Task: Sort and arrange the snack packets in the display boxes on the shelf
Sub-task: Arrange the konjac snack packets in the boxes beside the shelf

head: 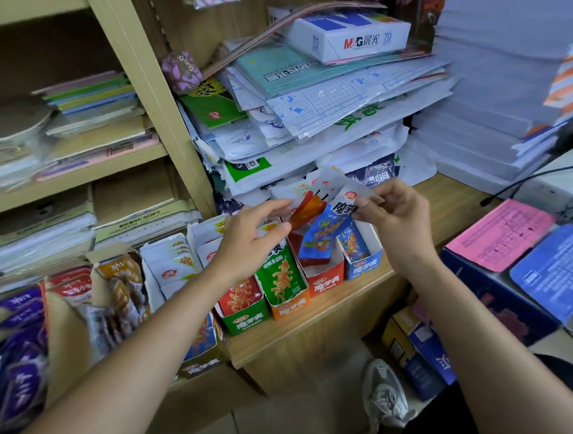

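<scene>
**Two hands sorting snack packets above a row of display boxes**

A person stands at a wooden shelf [309,334] with both bare arms reaching forward. The right hand [399,219] is raised over the far end of the row. Its thumb and curled forefinger pinch the white top edge of a blue packet [324,238]. The packet hangs tilted, with its lower end over the red box [325,282]. More white-topped packets fan out just behind it, and I cannot tell whether the right hand holds those as well.

The left hand [252,238] is level with the right, on the other side of the fan. Its fingers are stretched almost straight and its thumb sits apart underneath. The forefinger tip touches the fan's left edge, just beside a red packet [308,208]. It grips nothing I can make out.

Four open boxes stand below the hands, side by side and touching:
- The green box [246,319] is nearest and holds red-printed packets.
- The orange box [290,310] holds upright green packets [277,276].
- The red box comes next.
- The blue box [364,263] is farthest, under the right hand.

White packets [171,267] and purple packets [24,322] crowd the shelf to the left of the row. A slumping heap of wrapped stationery rises behind the hands, topped by a ream of paper [348,34]. A pink sheet [500,236] lies to the right.
</scene>
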`<state>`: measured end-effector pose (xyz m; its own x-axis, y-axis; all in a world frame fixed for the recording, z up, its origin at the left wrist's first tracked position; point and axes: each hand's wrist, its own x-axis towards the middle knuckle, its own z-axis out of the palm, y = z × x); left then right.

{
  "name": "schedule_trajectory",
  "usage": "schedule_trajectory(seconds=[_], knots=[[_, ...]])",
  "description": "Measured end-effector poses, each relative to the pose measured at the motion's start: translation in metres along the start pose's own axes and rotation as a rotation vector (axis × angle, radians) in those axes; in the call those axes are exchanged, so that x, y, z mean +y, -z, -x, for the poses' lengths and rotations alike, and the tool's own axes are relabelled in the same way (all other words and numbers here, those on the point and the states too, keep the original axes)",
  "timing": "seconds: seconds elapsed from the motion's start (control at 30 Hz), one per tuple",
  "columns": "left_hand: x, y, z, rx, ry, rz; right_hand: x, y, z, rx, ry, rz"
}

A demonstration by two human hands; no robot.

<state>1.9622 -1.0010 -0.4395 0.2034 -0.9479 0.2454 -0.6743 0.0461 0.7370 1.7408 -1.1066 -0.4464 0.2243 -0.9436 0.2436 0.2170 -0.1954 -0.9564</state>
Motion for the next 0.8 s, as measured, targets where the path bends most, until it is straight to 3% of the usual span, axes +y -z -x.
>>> schedule_trajectory(seconds=[0.2, 0.33, 0.43, 0.63, 0.8], knots=[[0.021, -0.005, 0.003, -0.162, 0.011, -0.067, -0.006, 0.012, 0.002, -0.174, -0.035, -0.147], [0.037, -0.006, 0.005, -0.248, -0.041, -0.021, -0.005, 0.016, 0.001, -0.154, -0.065, -0.195], [0.043, -0.006, 0.007, -0.194, -0.040, -0.099, -0.007, 0.015, 0.001, -0.147, -0.073, -0.262], [0.045, -0.005, 0.004, -0.042, -0.017, 0.087, -0.006, 0.013, 0.001, -0.087, -0.097, -0.359], [0.038, -0.007, 0.002, 0.005, -0.047, -0.009, 0.002, 0.016, 0.000, -0.090, -0.166, -0.361]])
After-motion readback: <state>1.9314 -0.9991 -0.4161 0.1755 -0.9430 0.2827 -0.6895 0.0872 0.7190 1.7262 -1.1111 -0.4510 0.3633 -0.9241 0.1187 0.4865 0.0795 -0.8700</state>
